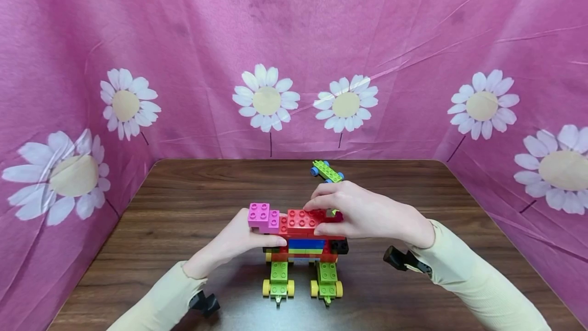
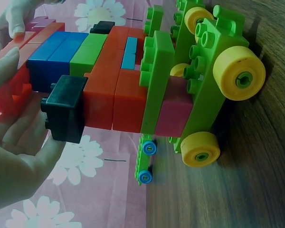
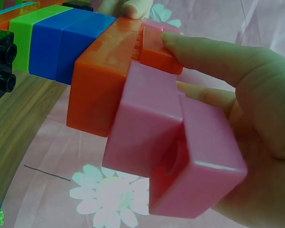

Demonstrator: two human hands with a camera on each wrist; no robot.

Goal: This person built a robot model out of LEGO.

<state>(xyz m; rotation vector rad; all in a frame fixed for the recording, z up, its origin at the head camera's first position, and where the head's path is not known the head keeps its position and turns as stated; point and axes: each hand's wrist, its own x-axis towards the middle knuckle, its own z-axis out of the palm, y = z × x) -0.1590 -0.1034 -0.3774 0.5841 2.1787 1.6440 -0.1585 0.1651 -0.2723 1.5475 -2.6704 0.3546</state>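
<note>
A tall model of toy building bricks (image 1: 305, 244) stands on two green wheeled bases (image 1: 278, 276) with yellow wheels. Red, blue and green layers show between the bases and its top, and a black brick (image 2: 64, 110) juts from a side. My left hand (image 1: 234, 241) grips the model's upper left part, thumb in front. At the top, my right hand (image 1: 356, 209) pinches a red brick (image 3: 157, 50) between thumb and fingers. Pink bricks (image 1: 260, 214) stick out at the upper left end. More pink bricks (image 3: 149, 118) fill the right wrist view's foreground, partly covering my right palm.
Farther back on the brown wooden table (image 1: 206, 183) lies a separate green wheeled base (image 1: 327, 171) with blue wheels. Pink cloth (image 1: 294, 24) with printed daisies hangs round the back and sides. Black devices (image 1: 402, 259) are strapped at both wrists.
</note>
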